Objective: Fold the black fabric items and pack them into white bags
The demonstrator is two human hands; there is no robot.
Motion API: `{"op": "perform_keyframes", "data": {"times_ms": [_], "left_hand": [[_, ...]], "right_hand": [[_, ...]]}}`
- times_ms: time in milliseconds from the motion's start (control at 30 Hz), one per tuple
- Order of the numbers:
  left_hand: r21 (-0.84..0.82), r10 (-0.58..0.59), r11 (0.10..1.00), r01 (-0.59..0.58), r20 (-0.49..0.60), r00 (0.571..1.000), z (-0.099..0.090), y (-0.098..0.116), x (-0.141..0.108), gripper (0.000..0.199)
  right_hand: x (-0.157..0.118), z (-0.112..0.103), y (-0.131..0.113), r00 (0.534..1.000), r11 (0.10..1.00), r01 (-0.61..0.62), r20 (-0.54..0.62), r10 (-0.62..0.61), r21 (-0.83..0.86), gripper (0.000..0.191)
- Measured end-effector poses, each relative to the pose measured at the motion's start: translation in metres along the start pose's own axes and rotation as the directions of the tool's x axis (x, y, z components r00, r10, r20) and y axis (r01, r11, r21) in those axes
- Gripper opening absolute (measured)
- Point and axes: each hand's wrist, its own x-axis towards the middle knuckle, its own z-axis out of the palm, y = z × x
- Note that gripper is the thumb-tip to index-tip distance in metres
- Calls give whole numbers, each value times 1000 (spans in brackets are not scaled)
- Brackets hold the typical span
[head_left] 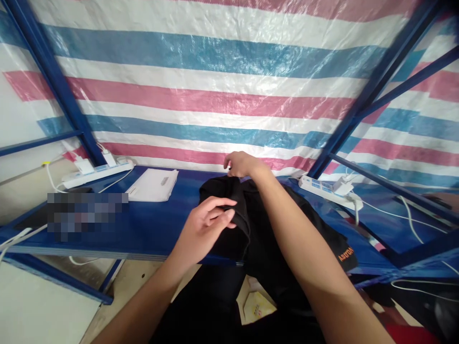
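A black garment (265, 229) lies bunched over the front of the blue shelf (154, 224), part of it hanging past the edge. Orange lettering marks its right end. My left hand (211, 222) is at the garment's left side, with thumb and fingers closed around a folded edge of the cloth. Farther back, my right hand (244, 165) reaches across the garment to its far end. Its fingers are curled down onto a raised fold there, and the fingertips are partly hidden.
White power strips (96, 173) with plugs and cables stand at the back left, and another power strip (330, 193) is on the right. A white envelope-like packet (154, 185) lies left of the garment. Blue metal posts (373, 91) frame a striped plastic sheet (215, 67).
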Motion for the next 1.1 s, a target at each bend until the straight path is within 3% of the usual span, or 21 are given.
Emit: {"op": "perform_keyframes", "data": {"times_ms": [67,133,233,300,367,400,467,567,667,767,833,933,1033,1100], "left_hand": [[131,-37,990,45,-62,997,-26,-2,-17,31],[314,-34,947,71,-123,992,-56,-13,-34,30],[628,29,774,75,-155,988,-89,-37,-56,36],[779,182,626,29,-182,966,-96,-47,-62,37],[847,299,528,-63,-116,947,-90,-48,-60,33],[854,303,504,-128,-36,952,-84,-45,-57,31],[833,219,485,-265,177,959,-67,-38,-49,38],[809,24,445,-384,418,908,-46,-37,-42,75],[839,-66,348,-419,468,881,-36,-51,-48,85],[872,-119,272,-408,451,885,-36,-55,-65,80],[862,-168,297,-410,470,866,-41,-40,-75,80],[820,-239,432,-375,505,829,-53,8,-71,71],[757,-314,592,-278,534,785,-70,56,-26,47],[698,-390,681,-219,600,698,-82,69,21,33]], "right_hand": [[9,14,-29,991,993,111,-71,-114,-46,32],[12,36,-54,968,969,248,-39,-247,18,36],[7,68,-66,933,927,359,-21,-358,109,36],[0,82,-56,930,930,364,-73,-360,44,27],[-5,93,-39,924,933,360,-128,-360,-29,21],[-6,97,-30,919,930,367,-142,-367,-30,21],[-7,107,-13,912,919,391,-148,-382,40,24],[-6,122,3,921,904,388,-106,-374,180,32],[-4,129,8,947,918,320,-73,-312,235,38],[-5,119,6,937,910,322,-224,-268,261,45],[-6,107,6,906,908,313,-374,-198,277,47],[-9,95,11,873,915,242,-483,-60,323,47],[-9,95,18,881,911,199,-474,-4,362,40],[-7,99,22,887,906,196,-461,-1,375,37]]}}
